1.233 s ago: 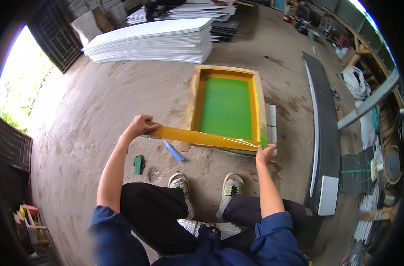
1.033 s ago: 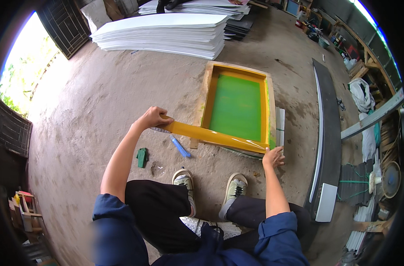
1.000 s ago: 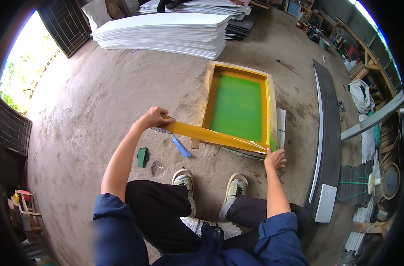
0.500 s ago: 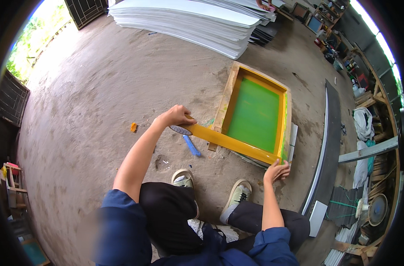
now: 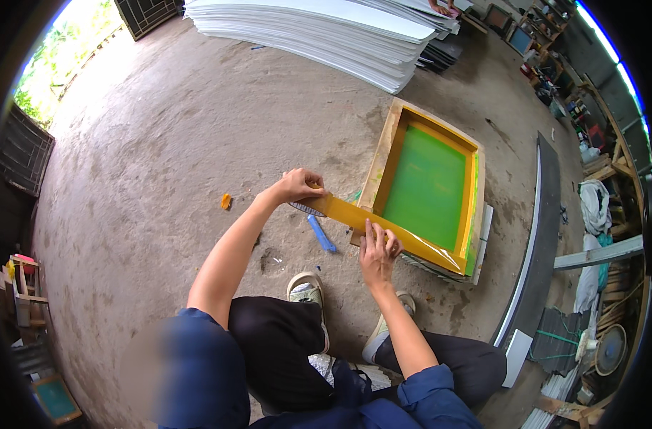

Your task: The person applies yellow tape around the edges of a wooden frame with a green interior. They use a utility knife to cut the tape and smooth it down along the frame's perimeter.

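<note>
My left hand (image 5: 301, 186) is closed on a roll of amber packing tape (image 5: 308, 209), held above the floor beside a wooden screen-printing frame (image 5: 384, 146). From the roll a wide strip of tape (image 5: 347, 212) runs along the frame's near side, reaching its near right corner. My right hand (image 5: 381, 259) lies with outstretched fingertips on that strip, near the frame's left corner; its palm is hidden. Green mesh (image 5: 427, 189) fills the frame, with amber tape along its inner edges. A blue strip-like object (image 5: 321, 234) rests on the floor below the roll.
A stack of white sheets (image 5: 311, 43) stands at the back, with another person's hand (image 5: 444, 8) beyond. An orange scrap (image 5: 226, 201) lies to the left. A long dark board (image 5: 532, 236) and shelves of clutter run along the right. My shoes (image 5: 308, 297) are close by.
My right hand has moved left from the frame's near right corner to the middle of the tape strip. The strip's far end now stays at the corner without the hand. The view has shifted slightly.
</note>
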Motion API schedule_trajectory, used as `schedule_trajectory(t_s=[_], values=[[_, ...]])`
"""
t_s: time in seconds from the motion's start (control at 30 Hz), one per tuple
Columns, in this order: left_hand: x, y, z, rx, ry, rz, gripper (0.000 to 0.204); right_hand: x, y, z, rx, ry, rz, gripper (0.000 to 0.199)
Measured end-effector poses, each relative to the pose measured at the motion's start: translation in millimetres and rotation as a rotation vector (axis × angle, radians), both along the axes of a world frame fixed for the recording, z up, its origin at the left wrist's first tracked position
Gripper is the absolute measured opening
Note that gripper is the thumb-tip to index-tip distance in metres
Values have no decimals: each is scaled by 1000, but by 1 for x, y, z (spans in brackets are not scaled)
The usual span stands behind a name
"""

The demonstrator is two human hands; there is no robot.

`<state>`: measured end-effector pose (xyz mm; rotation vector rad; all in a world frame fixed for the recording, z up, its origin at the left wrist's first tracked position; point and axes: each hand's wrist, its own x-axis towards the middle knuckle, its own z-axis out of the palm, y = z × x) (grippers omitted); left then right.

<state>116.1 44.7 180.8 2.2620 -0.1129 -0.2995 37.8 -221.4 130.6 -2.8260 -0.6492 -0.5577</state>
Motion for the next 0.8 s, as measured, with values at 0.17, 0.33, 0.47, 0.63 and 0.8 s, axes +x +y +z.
schedule_trajectory(t_s=[0.17,0.33,0.47,0.63,0.8], values=[[-4,5,-2,164,-14,-72,40,-3,-3,-1,-5,11,6,45],[-4,-4,-8,-87,53,-29,37,-2,-2,3,30,34,-18,44],[-6,-11,-23,-238,33,113,40,-1,3,1,14,37,-30,43],[-8,-31,-33,-270,23,242,48,-3,2,-1,-13,29,-64,42],[-10,-30,-45,-453,59,252,49,-3,5,-4,-24,32,-78,43]])
